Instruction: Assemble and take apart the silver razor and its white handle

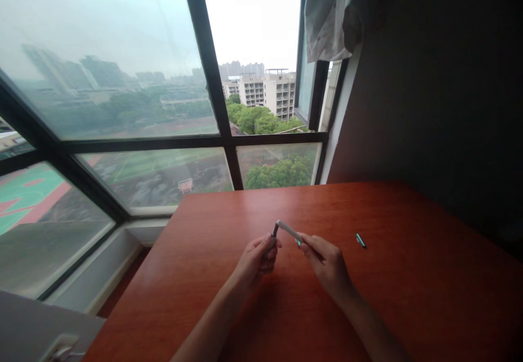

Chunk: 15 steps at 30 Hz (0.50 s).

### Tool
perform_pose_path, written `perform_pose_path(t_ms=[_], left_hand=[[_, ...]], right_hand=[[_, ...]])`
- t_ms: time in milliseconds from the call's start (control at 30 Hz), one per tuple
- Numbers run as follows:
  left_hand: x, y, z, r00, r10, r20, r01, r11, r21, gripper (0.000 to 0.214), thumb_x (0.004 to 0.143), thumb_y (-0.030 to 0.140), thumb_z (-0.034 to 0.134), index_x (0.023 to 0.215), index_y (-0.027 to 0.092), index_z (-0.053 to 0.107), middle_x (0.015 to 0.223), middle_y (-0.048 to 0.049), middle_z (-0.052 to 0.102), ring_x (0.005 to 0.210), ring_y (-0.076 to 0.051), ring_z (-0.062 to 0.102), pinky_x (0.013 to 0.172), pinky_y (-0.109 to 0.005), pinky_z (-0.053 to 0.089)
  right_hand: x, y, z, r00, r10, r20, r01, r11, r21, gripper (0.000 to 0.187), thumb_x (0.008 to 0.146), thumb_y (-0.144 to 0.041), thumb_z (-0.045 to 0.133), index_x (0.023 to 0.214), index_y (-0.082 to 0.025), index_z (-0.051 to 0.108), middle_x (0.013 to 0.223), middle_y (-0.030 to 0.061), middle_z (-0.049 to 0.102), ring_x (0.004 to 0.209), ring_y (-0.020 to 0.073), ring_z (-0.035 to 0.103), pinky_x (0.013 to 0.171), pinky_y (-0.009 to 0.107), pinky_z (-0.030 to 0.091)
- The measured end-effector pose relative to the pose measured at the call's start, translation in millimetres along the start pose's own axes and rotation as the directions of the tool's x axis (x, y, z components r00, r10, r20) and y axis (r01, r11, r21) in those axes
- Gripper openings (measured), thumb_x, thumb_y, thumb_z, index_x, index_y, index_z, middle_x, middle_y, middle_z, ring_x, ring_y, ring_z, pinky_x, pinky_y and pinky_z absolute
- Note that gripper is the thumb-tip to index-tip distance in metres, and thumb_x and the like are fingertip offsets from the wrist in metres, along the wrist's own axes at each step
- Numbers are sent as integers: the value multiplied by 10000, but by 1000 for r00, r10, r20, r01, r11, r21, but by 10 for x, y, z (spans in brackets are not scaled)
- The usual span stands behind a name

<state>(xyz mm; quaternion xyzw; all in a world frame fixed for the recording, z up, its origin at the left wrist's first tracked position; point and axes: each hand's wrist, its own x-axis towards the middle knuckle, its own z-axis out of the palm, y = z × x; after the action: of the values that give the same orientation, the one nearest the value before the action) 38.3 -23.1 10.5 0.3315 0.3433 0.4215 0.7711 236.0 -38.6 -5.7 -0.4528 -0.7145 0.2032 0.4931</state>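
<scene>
My left hand is closed on a slim grey stick with a dark upper end, which points up. My right hand pinches a thin whitish rod that slants up to the left. A small teal part shows by the right fingertips. The far end of the rod meets or nearly meets the dark end of the stick; whether they touch I cannot tell. Further right, a short teal and dark piece like a pen cap lies on the table. My fingers hide the lower ends of both held things.
Both hands are above a reddish-brown wooden table. Dark-framed windows rise beyond its far and left edges, with one pane open. Pale cloth hangs at the upper right, beside a dark wall. A white ledge runs along the left.
</scene>
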Motion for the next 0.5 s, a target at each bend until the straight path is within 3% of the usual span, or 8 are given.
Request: perform_pose_path(t_ms=[167,500], left_hand=[[-23,50,-23,1000,-13,29,15,999,-51,351,786,468,677,822,131,585,557,92,324,407,-7,160,384,-147,83],[-12,19,-3,998,-48,26,46,995,93,377,781,497,662,856,134,598,559,83,357,410,-18,187,389,-159,87]], right_hand=[[8,46,-30,998,-3,-66,0,999,-52,251,932,-293,504,1078,-192,681,818,50,673,754,181,642,672,256,488],[-5,72,-38,997,-72,-3,71,989,-126,279,953,-306,480,1139,-214,667,837,55,677,760,169,643,694,244,501]])
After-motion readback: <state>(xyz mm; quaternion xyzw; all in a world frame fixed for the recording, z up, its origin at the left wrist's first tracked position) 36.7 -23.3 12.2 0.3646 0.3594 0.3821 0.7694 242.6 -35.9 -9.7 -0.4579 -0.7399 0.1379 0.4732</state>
